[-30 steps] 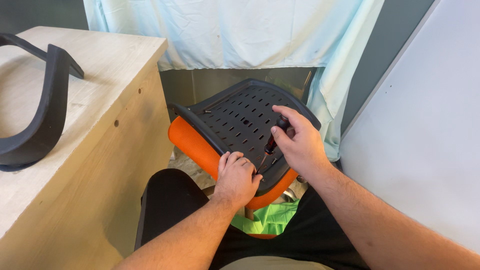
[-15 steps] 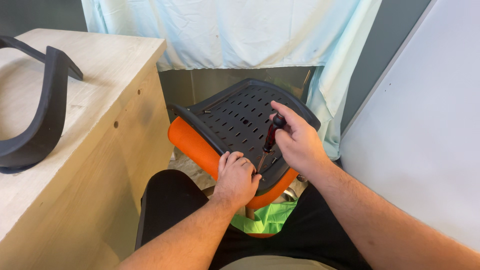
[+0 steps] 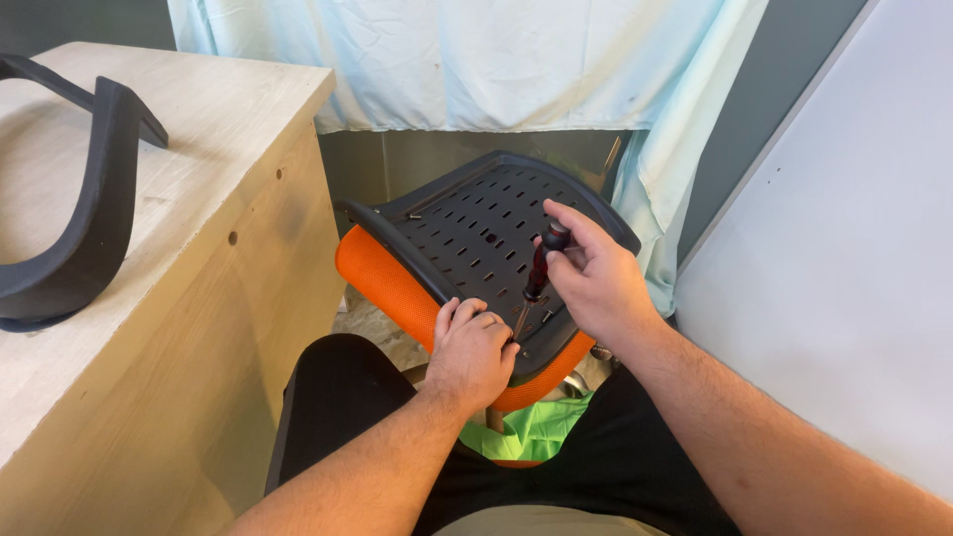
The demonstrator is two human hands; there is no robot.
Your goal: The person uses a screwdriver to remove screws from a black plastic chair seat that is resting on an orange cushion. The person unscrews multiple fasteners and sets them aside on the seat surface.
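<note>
A pale wood desk [image 3: 189, 288] fills the left side, with a curved black armrest [image 3: 84, 218] lying on its top; a light blue cloth [image 3: 476, 60] hangs behind, and a white panel [image 3: 854, 278] leans at the right; between them, tilted on the person's lap, sits an upturned chair seat [image 3: 467, 228], its black slotted underside facing up over an orange cushion [image 3: 382, 288], with green fabric [image 3: 536, 432] below its near edge; the right hand [image 3: 596, 283] has its grip closed on a screwdriver [image 3: 537, 273] with a dark red and black handle, fingers wrapped around the handle top, the shaft slanting down to the seat's near edge; the left hand [image 3: 472, 352] rests curled on that edge, its grip closed with fingertips pressed beside the screwdriver tip, though what it pinches is too small to tell; a few small screws [image 3: 545, 317] show on the black plate near the tip.
</note>
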